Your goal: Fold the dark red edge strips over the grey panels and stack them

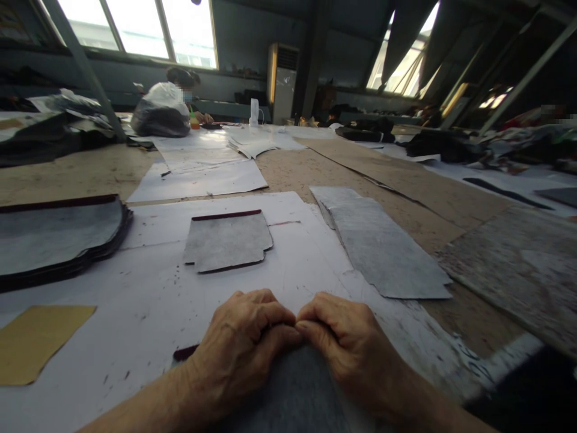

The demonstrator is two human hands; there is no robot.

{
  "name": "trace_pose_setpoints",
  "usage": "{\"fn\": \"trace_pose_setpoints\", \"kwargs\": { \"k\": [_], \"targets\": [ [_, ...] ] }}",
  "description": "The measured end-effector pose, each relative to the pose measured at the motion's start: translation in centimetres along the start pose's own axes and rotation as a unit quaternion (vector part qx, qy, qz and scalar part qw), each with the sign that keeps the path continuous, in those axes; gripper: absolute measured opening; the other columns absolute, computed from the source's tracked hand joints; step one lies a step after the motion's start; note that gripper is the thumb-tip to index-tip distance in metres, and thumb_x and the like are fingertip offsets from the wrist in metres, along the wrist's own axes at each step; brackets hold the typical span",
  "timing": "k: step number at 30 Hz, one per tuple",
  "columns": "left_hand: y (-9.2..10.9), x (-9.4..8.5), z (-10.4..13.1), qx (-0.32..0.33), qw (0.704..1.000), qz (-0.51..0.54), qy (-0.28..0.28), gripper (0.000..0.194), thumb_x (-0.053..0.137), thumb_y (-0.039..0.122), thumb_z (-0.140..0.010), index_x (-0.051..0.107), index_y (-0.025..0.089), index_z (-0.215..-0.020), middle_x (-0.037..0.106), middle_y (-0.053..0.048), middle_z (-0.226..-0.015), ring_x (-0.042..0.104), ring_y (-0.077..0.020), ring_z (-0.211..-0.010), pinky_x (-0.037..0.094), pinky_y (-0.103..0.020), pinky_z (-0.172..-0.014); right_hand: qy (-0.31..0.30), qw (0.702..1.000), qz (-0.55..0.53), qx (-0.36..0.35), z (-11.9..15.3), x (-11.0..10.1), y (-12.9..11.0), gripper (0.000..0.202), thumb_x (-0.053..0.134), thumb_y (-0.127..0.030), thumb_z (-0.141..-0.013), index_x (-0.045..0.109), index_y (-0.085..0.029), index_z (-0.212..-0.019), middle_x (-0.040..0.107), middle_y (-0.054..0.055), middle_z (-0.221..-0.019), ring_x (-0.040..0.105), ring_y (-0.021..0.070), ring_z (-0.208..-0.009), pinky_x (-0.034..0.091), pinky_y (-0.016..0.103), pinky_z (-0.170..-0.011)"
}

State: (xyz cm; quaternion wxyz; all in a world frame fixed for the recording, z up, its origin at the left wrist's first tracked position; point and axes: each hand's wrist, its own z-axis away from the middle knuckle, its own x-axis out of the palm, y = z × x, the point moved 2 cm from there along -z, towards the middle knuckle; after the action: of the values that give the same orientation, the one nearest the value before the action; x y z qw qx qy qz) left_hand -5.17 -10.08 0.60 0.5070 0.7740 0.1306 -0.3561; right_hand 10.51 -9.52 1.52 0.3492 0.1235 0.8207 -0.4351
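Directly before me lies a grey backed panel [297,391], with a dark red edge showing to the left of my wrist. My left hand [252,343] is closed on its far edge, thumb and fingertips pinched together. Beside it, fingertips nearly touching, my right hand [347,343] pinches the same edge. The exact fold between the fingers is hidden. Farther off, a smaller grey piece [229,242] with a dark red strip along its top lies flat on white paper [153,288].
At the left sits a stack of grey panels [54,234] with dark red edges, and nearer a tan card [42,343]. Grey cut pieces [383,243] lie to the right. Across the table, a person [180,90] sits behind a plastic bag [161,111].
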Motion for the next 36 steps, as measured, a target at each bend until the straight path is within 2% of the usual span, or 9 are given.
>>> {"fn": "trace_pose_setpoints", "kwargs": {
  "k": [9,12,15,19,23,25,27,30,36],
  "targets": [
    [0.8,-0.4,0.3,0.128,0.992,0.001,0.012,0.021,0.045,0.019,-0.085,0.06,0.015,-0.071,0.056,-0.003,-0.067,0.052,-0.0116,-0.062,0.041,-0.022,-0.058,0.001,0.984,0.054,-0.169,0.8,-0.6,-0.7,0.018,0.041,-0.007,-0.084,0.053,-0.016,-0.073,0.051,0.003,-0.064,0.048,0.0123,-0.061,0.037,0.023,-0.054],
    [0.8,-1.2,0.4,0.109,0.994,0.009,-0.023,0.022,0.043,0.019,-0.086,0.058,0.014,-0.072,0.055,-0.003,-0.067,0.052,-0.0105,-0.063,0.04,-0.02,-0.058,0.002,0.978,0.079,-0.194,0.5,-1.2,-0.8,0.02,0.041,-0.006,-0.084,0.052,-0.016,-0.071,0.049,0.002,-0.062,0.046,0.0123,-0.06,0.036,0.023,-0.053],
    [-0.4,-2.7,0.9,0.028,0.999,0.013,-0.045,0.022,0.044,0.023,-0.087,0.058,0.015,-0.072,0.054,0.0,-0.065,0.051,-0.0083,-0.06,0.037,-0.018,-0.056,0.012,0.986,0.079,-0.144,-0.6,-2.5,-0.4,0.017,0.045,-0.009,-0.084,0.051,-0.017,-0.07,0.05,0.0,-0.063,0.048,0.0098,-0.059,0.036,0.021,-0.055],
    [-3.0,-5.8,1.7,-0.122,0.992,0.015,-0.019,0.03,0.048,0.037,-0.083,0.058,0.016,-0.065,0.048,0.003,-0.058,0.046,-0.0089,-0.056,0.034,-0.019,-0.053,-0.011,0.999,0.031,-0.04,-3.6,-3.5,0.3,0.018,0.049,-0.017,-0.082,0.052,-0.017,-0.064,0.05,-0.003,-0.059,0.046,0.0078,-0.054,0.034,0.02,-0.052],
    [-6.1,-9.3,0.6,-0.246,0.965,0.085,0.004,0.035,0.054,0.047,-0.072,0.062,0.014,-0.067,0.046,0.003,-0.053,0.041,-0.0096,-0.052,0.031,-0.021,-0.05,-0.084,0.976,-0.097,0.175,-7.9,-1.9,2.3,0.021,0.052,-0.022,-0.078,0.05,-0.016,-0.058,0.04,-0.006,-0.05,0.035,0.0063,-0.047,0.027,0.021,-0.046],
    [-7.6,-11.0,-0.9,-0.281,0.954,0.106,0.014,0.038,0.058,0.05,-0.065,0.064,0.013,-0.069,0.047,0.003,-0.049,0.041,-0.0094,-0.047,0.029,-0.021,-0.047,-0.106,0.959,-0.128,0.232,-10.3,-0.9,3.5,0.023,0.051,-0.022,-0.078,0.047,-0.016,-0.056,0.034,-0.008,-0.046,0.03,0.0054,-0.042,0.023,0.02,-0.042],
    [-9.0,-12.6,-2.6,-0.297,0.949,0.096,0.031,0.038,0.06,0.048,-0.062,0.064,0.011,-0.069,0.047,0.003,-0.045,0.041,-0.0093,-0.044,0.028,-0.021,-0.044,-0.114,0.957,-0.122,0.236,-12.7,-0.1,4.6,0.025,0.05,-0.022,-0.08,0.045,-0.016,-0.056,0.032,-0.008,-0.044,0.029,0.005,-0.039,0.022,0.019,-0.039],
    [-10.7,-14.3,-5.0,-0.308,0.948,0.059,0.058,0.03,0.06,0.041,-0.07,0.064,0.011,-0.073,0.046,0.004,-0.045,0.043,-0.0086,-0.042,0.03,-0.02,-0.043,-0.119,0.96,-0.096,0.235,-16.0,0.5,6.1,0.025,0.052,-0.027,-0.084,0.049,-0.014,-0.063,0.042,-0.007,-0.052,0.038,0.0046,-0.042,0.031,0.017,-0.041],
    [-13.3,-14.3,-7.2,-0.31,0.939,-0.077,0.131,0.023,0.054,0.034,-0.085,0.06,0.011,-0.087,0.06,-0.001,-0.079,0.057,-0.0123,-0.068,0.048,-0.028,-0.064,-0.068,0.976,0.007,0.208,-20.2,2.5,7.4,0.022,0.052,-0.033,-0.086,0.058,-0.012,-0.09,0.059,0.002,-0.088,0.057,0.0126,-0.073,0.049,0.028,-0.063]
  ]
}}
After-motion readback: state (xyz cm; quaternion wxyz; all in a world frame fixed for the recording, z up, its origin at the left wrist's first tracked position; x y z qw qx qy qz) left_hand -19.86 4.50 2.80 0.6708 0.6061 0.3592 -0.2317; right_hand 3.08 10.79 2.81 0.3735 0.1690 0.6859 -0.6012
